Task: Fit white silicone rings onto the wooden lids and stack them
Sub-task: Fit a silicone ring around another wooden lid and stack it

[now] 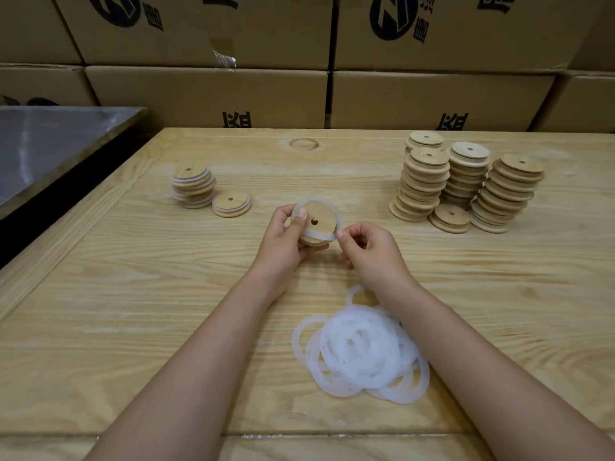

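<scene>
Seen from the head camera only. Held above the wooden table (100, 294), near its middle: one wooden lid (316, 224), tilted so its flat face with the small off-centre hole points up and toward the camera; round, so no long axis. Gripped by the left hand (283, 242), thumb pressed on the lid's upper left face, fingers curled behind. Partly fitted around it, one white silicone ring (319, 235): far arc looped over the lid's top edge, near part stretched as a flat band across the lower face. Pinched at the band's right end by thumb and forefinger of the right hand (369, 251), other fingers curled.

Left of the lid and farther back: one short stack of ringed lids (193, 186), about five high, white edges showing between layers, plus one single ringed lid (231, 203) lying flat just beside it. Right of the lid and farther back: four tall stacks of bare lids (466, 181), closely grouped, with one low pile (450, 217) of two or so in front. Nearer the camera than the lid: one loose heap of rings (361, 356), too tangled to count, beside the right forearm. Behind the table: cardboard boxes (206, 94), stacked in two rows.
</scene>
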